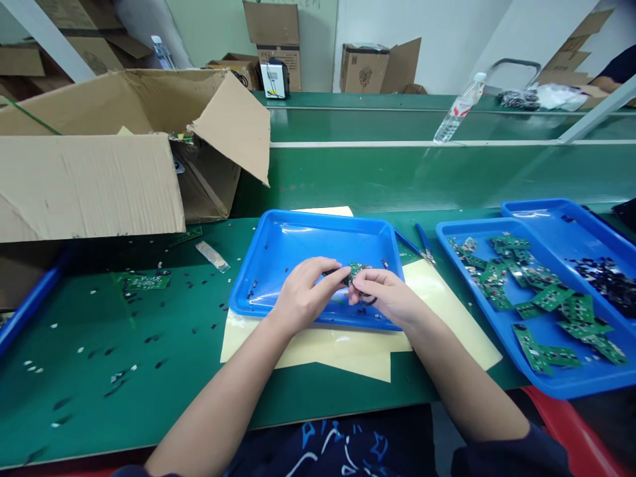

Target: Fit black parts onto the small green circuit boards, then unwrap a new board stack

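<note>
Over the near part of a blue tray point(293, 240), my left hand point(304, 293) and my right hand point(385, 293) meet around a small green circuit board point(356, 269). Both hands pinch it, the left from the left side, the right from below and the right. A dark part shows under the board at my right fingers. A few small dark bits lie loose in the tray. The tray rests on yellow sheets point(447, 311) on the green table.
A second blue tray point(556, 381) at right holds several green boards; a third tray point(603, 228) behind it holds dark parts. Cutters point(424, 244) lie between trays. An open cardboard box point(99, 152) stands at left, a loose board point(146, 282) and scattered bits near it. A water bottle point(457, 111) stands beyond.
</note>
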A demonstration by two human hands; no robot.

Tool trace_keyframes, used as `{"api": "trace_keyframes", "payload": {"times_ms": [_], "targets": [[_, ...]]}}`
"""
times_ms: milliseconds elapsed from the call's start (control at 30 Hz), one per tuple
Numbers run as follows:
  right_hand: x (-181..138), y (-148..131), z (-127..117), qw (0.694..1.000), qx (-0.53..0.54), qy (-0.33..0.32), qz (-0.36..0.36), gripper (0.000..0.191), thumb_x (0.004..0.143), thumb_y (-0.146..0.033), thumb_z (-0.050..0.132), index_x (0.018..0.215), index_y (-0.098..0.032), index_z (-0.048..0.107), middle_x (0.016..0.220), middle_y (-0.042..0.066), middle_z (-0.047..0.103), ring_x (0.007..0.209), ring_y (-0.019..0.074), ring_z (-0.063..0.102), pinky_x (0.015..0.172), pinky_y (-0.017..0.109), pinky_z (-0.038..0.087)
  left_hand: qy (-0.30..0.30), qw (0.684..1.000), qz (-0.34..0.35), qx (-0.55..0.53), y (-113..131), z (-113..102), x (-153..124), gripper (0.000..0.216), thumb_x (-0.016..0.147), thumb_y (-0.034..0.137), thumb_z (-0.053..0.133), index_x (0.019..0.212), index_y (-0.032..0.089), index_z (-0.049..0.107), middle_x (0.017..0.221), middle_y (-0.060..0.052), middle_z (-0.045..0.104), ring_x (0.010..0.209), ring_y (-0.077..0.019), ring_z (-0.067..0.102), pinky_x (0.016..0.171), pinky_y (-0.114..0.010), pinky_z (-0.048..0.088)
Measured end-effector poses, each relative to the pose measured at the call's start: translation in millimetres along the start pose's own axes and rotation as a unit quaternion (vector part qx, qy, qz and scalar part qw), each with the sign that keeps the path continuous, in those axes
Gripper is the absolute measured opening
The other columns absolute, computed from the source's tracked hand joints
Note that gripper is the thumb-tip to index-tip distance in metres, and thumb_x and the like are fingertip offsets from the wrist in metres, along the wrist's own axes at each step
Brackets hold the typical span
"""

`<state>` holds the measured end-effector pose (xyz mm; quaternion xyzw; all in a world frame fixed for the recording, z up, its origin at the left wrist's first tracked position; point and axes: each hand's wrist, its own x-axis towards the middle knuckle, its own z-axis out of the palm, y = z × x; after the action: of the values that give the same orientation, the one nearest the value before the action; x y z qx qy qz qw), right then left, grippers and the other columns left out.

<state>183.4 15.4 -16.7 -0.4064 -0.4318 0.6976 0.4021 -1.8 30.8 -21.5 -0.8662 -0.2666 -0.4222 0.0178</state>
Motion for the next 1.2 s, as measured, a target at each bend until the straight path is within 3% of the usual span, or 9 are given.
{"api": "trace_keyframes", "payload": {"times_ms": [300,467,600,767,933,1000,1067,1133,1200], "targets": [[0,1,3,0.992,0.079,-0.081,0.046,0.031,0.067,-0.038,0.071,0.054,-0.017,0.052,0.047,-0.004,0.053,0.049,0.0098,0.051,0.061,0.029,0.043,0.004,0.989,-0.065,-0.133,3,-2,5,0.025,0.083,0.024,0.060,0.106,0.016,0.063,0.090,-0.009,0.063,0.080,-0.0143,0.062,0.069,-0.025,0.054],[-2,3,7,0.995,0.048,-0.080,-0.021,0.032,0.070,-0.040,0.069,0.055,-0.018,0.051,0.049,-0.004,0.052,0.052,0.0111,0.051,0.059,0.028,0.041,-0.006,0.958,-0.154,-0.244,8,-1,6,0.024,0.080,0.025,0.063,0.103,0.019,0.067,0.092,-0.008,0.065,0.083,-0.0158,0.064,0.072,-0.026,0.055],[-3,3,5,0.995,-0.023,-0.041,-0.084,0.028,0.073,-0.036,0.065,0.056,-0.019,0.050,0.051,-0.003,0.053,0.053,0.0114,0.049,0.056,0.026,0.039,-0.015,0.907,-0.254,-0.336,14,4,6,0.023,0.077,0.026,0.066,0.099,0.019,0.069,0.092,-0.009,0.067,0.085,-0.0178,0.064,0.073,-0.028,0.055],[-3,1,0,0.985,-0.116,-0.002,-0.128,0.019,0.072,-0.025,0.059,0.056,-0.019,0.050,0.053,-0.003,0.053,0.052,0.0106,0.046,0.052,0.025,0.036,0.007,0.819,-0.383,-0.426,22,16,6,0.027,0.067,0.032,0.074,0.090,0.017,0.071,0.087,-0.008,0.068,0.085,-0.0197,0.064,0.073,-0.030,0.055],[-6,0,6,0.969,-0.201,-0.054,-0.133,0.015,0.073,-0.022,0.058,0.058,-0.018,0.055,0.059,0.000,0.057,0.057,0.0118,0.052,0.057,0.026,0.042,0.087,0.699,-0.504,-0.499,15,16,8,0.040,0.067,0.040,0.073,0.098,0.016,0.068,0.088,-0.007,0.070,0.079,-0.0175,0.066,0.072,-0.030,0.054],[-6,1,6,0.968,-0.192,-0.053,-0.150,0.015,0.077,-0.029,0.057,0.068,-0.018,0.059,0.068,0.002,0.061,0.065,0.0137,0.057,0.062,0.028,0.047,0.119,0.686,-0.508,-0.506,11,12,8,0.041,0.064,0.038,0.076,0.099,0.017,0.067,0.091,-0.006,0.070,0.085,-0.0182,0.066,0.075,-0.029,0.053],[-3,2,3,0.968,-0.143,-0.010,-0.204,0.024,0.080,-0.040,0.056,0.093,-0.020,0.060,0.093,0.007,0.063,0.081,0.0172,0.062,0.072,0.032,0.051,0.125,0.688,-0.498,-0.513,10,9,9,0.041,0.065,0.036,0.076,0.100,0.018,0.067,0.094,-0.006,0.070,0.091,-0.0196,0.066,0.079,-0.030,0.052],[0,4,-2,0.958,-0.109,0.046,-0.260,0.052,0.079,-0.046,0.056,0.125,-0.025,0.042,0.122,0.013,0.052,0.098,0.0211,0.061,0.079,0.037,0.052,0.117,0.691,-0.485,-0.522,12,9,10,0.041,0.067,0.036,0.074,0.103,0.018,0.066,0.097,-0.008,0.069,0.096,-0.0211,0.065,0.083,-0.031,0.051],[2,6,-6,0.948,-0.128,0.077,-0.280,0.077,0.080,-0.043,0.058,0.141,-0.031,0.014,0.135,0.015,0.040,0.101,0.0216,0.061,0.081,0.038,0.053,0.109,0.695,-0.471,-0.532,15,12,9,0.040,0.070,0.034,0.073,0.105,0.017,0.064,0.102,-0.009,0.068,0.099,-0.0220,0.063,0.087,-0.034,0.050]]}}
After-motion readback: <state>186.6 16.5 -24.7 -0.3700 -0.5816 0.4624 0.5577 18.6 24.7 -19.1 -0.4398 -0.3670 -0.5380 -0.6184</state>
